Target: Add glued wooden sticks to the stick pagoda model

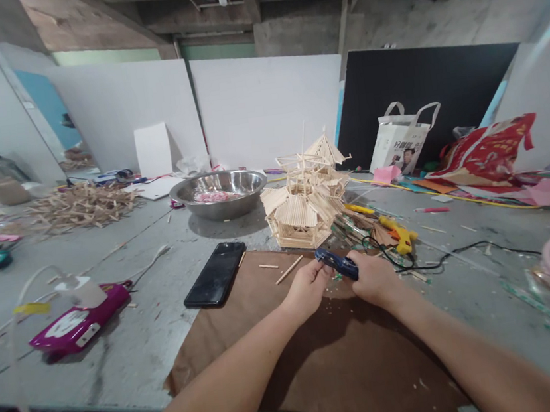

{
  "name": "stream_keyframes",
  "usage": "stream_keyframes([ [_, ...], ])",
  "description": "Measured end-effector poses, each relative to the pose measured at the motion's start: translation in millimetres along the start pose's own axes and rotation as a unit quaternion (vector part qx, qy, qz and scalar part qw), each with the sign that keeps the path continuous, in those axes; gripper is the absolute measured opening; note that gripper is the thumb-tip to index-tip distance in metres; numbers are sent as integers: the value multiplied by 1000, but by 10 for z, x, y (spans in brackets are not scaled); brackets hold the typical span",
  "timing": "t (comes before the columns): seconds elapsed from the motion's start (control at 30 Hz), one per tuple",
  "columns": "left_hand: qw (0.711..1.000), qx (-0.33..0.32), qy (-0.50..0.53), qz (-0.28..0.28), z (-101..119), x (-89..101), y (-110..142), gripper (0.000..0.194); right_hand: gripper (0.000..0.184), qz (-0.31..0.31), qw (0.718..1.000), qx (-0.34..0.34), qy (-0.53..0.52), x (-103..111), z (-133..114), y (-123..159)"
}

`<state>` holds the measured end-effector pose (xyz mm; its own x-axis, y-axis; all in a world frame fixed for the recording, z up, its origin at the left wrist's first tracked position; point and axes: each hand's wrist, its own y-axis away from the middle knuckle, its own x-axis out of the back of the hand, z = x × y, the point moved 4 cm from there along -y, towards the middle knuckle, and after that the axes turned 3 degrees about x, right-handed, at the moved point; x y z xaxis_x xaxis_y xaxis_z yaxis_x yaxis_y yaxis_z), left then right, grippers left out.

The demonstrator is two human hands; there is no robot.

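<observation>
My right hand (375, 278) is closed around a dark blue hand tool (336, 262), whose exact kind I cannot make out. The fingers of my left hand (309, 288) are pinched together at the tool's far end; whatever they hold is too small to name. Both hands are over a brown sheet (318, 354). Just beyond them stands a model building (300, 206) made of thin wooden sticks, with sloping, layered roofs. Two loose sticks (289, 270) lie on the sheet left of the tool.
Left of the sheet's top lies a black phone (216, 275), with a purple power strip (86, 321) farther left. A steel bowl (221, 199) and a pile of sticks (84, 206) stand behind. To the right are a yellow glue gun (399, 234), its black cord and coloured paper.
</observation>
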<state>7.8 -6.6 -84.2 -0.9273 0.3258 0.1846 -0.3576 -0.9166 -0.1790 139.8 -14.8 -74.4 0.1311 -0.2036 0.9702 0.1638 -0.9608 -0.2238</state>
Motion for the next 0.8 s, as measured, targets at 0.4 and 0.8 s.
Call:
stream_keyframes([
  [0.4,1000,-26,-10,-11,45,16,-5,30,25,26,998,7,-51,-17,3,4],
  [0.8,999,-34,-20,-23,56,-3,9,26,15,31,999,17,-16,-29,25,11],
])
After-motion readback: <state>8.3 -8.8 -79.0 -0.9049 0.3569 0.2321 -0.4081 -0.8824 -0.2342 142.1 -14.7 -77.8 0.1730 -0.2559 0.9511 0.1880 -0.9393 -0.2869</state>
